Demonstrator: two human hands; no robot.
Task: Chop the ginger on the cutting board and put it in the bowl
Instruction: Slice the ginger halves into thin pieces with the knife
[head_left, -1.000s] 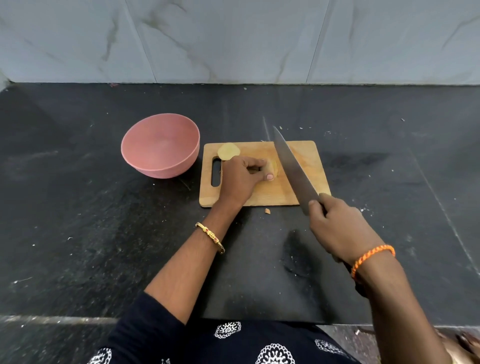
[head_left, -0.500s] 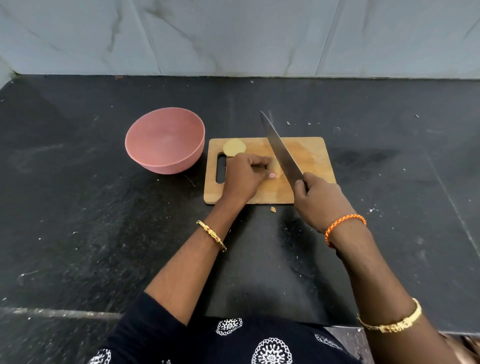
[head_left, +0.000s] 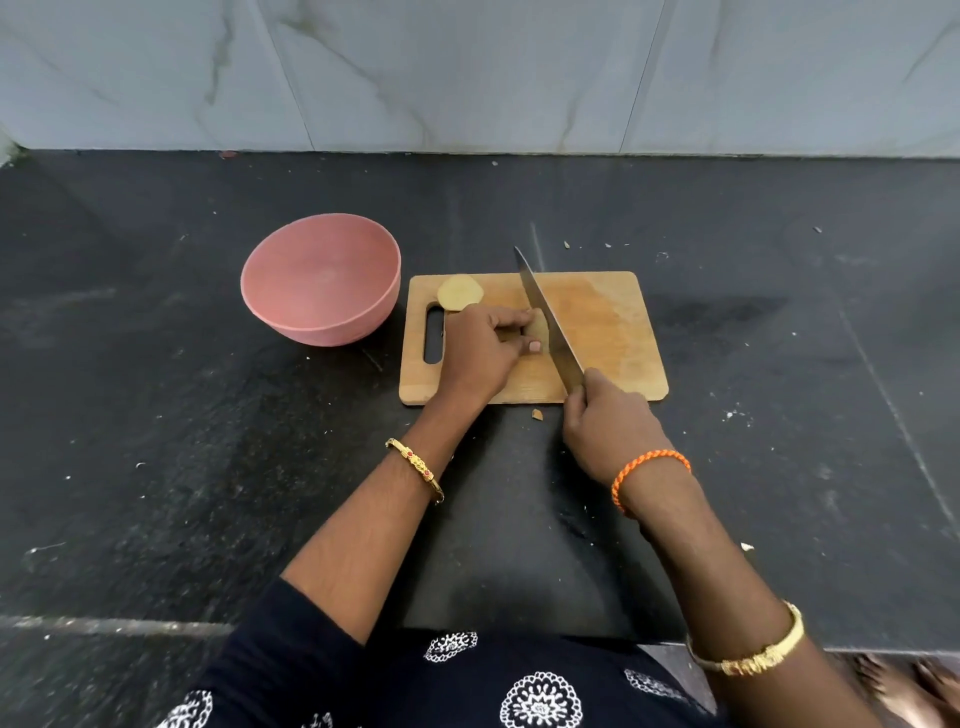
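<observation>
A person's left hand (head_left: 480, 345) pins a piece of ginger (head_left: 538, 328) to the wooden cutting board (head_left: 613, 332), fingers curled over it and thumb tucked at its near side, presumably to keep the fingertips back from the edge. The right hand (head_left: 605, 421) wraps the handle of a chef's knife (head_left: 545, 317), whose blade lies diagonally across the board, tip toward the wall, its flat right beside the exposed end of the ginger. That suggests a thin slice is about to come off. A slice already cut (head_left: 460, 292) sits at the board's far left corner, near the handle slot, close to the pink bowl (head_left: 322, 280) just left of the board (handy for the later transfer; nothing shows inside the bowl yet). A small scrap (head_left: 537, 414) lies on the black counter (head_left: 156, 415) just off the board's near edge. Compared with a second ago, the knife hand has come forward from off the board's near right corner, and the blade has closed in from well right of the ginger to alongside it; the left hand's grip looks unchanged.
</observation>
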